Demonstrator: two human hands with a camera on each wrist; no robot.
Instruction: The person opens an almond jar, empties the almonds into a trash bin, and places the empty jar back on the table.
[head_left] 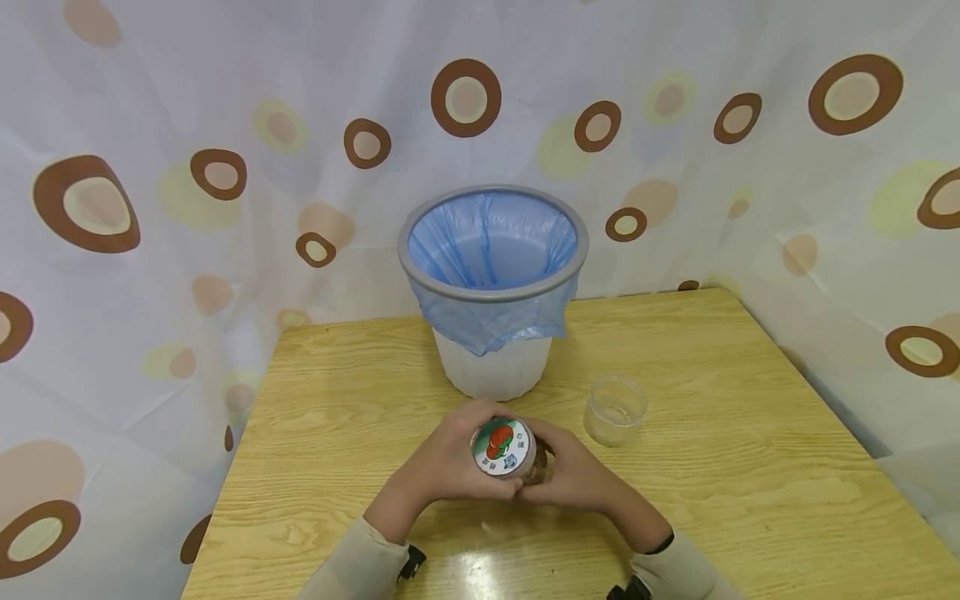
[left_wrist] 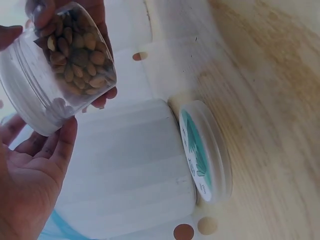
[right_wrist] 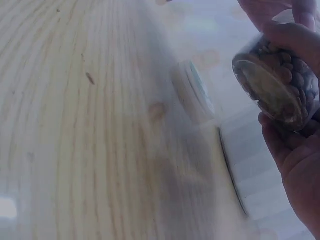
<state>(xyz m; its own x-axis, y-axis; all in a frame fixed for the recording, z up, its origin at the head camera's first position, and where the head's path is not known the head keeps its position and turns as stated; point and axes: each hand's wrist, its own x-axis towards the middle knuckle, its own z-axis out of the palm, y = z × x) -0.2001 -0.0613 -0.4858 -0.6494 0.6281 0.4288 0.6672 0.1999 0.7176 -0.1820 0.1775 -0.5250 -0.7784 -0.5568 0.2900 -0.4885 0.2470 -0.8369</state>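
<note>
A clear plastic jar point(left_wrist: 82, 55) of brown, almond-like nuts is held tilted between my two hands over the table. Its round lid point(head_left: 502, 447) shows a red tomato print on green and white in the head view. My left hand point(head_left: 462, 457) grips the lid end, fingers and thumb curled round its rim. Around the jar's body curls my right hand point(head_left: 567, 471), whose fingers and thumb also show in the right wrist view against the nut-filled bottom. The left wrist view shows a separate printed lid point(left_wrist: 200, 150) beside the bin, hidden from the head view.
A white waste bin point(head_left: 495, 367) with a grey rim and blue bag liner stands on the wooden table point(head_left: 345, 400) just beyond my hands. Right of it sits a clear, uncovered plastic container point(head_left: 615, 410). A patterned curtain point(head_left: 300, 83) hangs behind and at the sides.
</note>
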